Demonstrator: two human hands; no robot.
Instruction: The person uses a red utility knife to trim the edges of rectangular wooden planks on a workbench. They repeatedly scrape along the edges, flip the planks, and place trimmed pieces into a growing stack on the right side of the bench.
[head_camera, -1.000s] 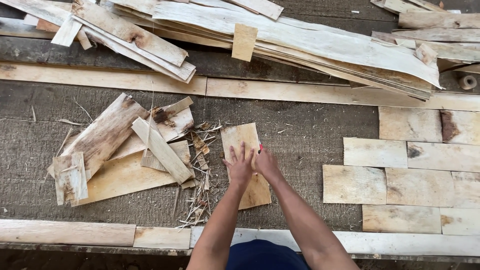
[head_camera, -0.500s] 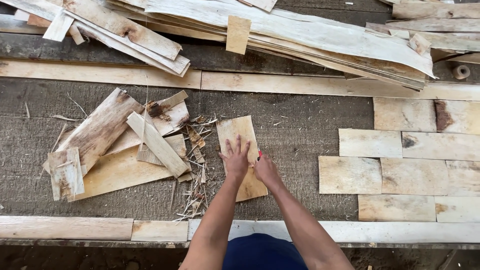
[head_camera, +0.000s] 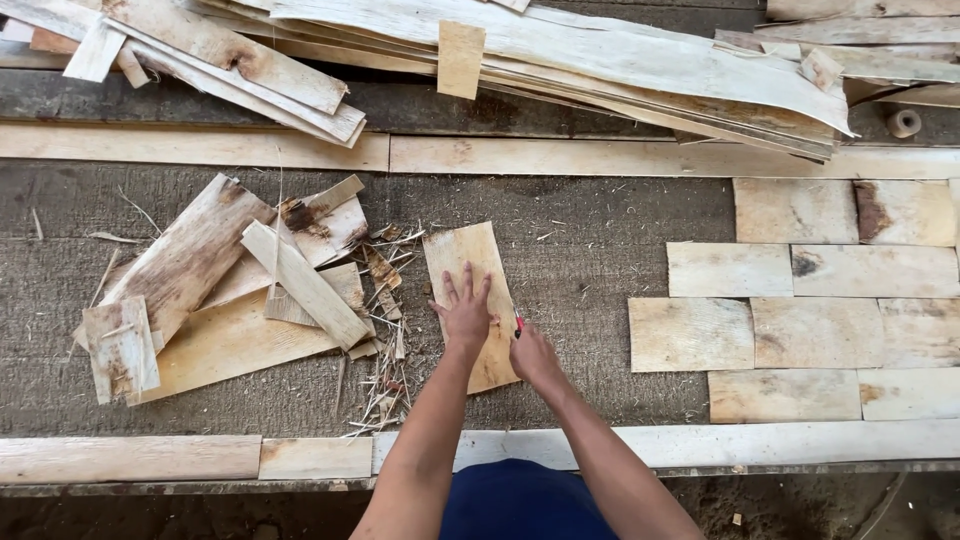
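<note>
A pale wood veneer piece (head_camera: 466, 262) lies on the grey felt-like table surface in the middle of the head view. My left hand (head_camera: 465, 313) presses flat on it, fingers spread. My right hand (head_camera: 533, 355) sits at the piece's right edge, closed on a small red-handled cutter (head_camera: 518, 322) of which only a bit shows. Splinters and thin trimmings (head_camera: 385, 345) lie just left of the piece.
A heap of veneer scraps (head_camera: 230, 290) lies to the left. Trimmed rectangular veneer pieces (head_camera: 800, 300) are laid in rows at right. Long veneer sheets (head_camera: 560, 50) are stacked along the back. Wooden strips (head_camera: 200, 147) border the surface front and back.
My right hand has slid down along the piece's right edge toward me. My left hand has stayed flat on the veneer piece.
</note>
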